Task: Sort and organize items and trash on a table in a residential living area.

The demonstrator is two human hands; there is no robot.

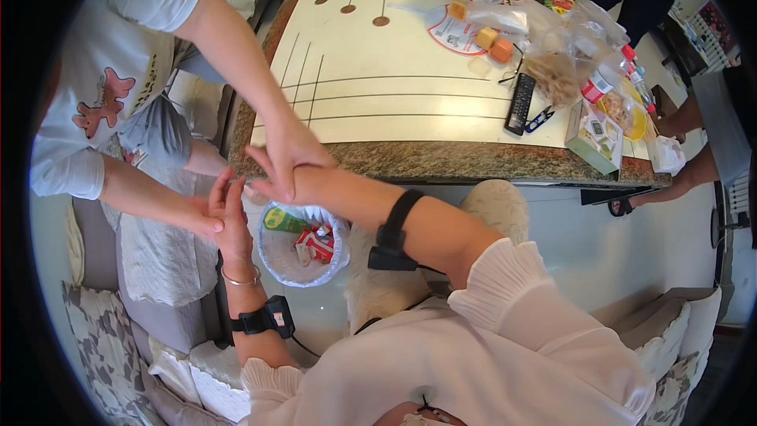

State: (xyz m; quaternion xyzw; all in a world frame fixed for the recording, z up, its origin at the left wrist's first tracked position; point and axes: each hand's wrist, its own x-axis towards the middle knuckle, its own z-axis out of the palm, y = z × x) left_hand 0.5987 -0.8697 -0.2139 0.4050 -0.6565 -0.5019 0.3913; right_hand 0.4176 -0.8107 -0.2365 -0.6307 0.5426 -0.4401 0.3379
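My left hand [235, 235] is raised with its fingers extended, and another person's hand [201, 216] clasps it from the left, thumb across the palm. A silver bangle [241, 277] circles my left wrist. My right hand [269, 188] reaches across to the left. That person's other hand [295, 145] grips it around the wrist and partly covers it, so its finger pose is unclear. Black strapped devices sit on my left forearm [278, 316] and right forearm [393, 254]. Below the hands stands a lined waste bin [340, 263] with wrappers inside.
A stone-edged table [384, 160] stands ahead. On its right are a remote control [520, 103], blue-handled snips [539, 120], a tissue box [594, 136], plastic bottles [606, 74] and bags. A sofa [159, 319] runs along the left. Other people stand at the far right.
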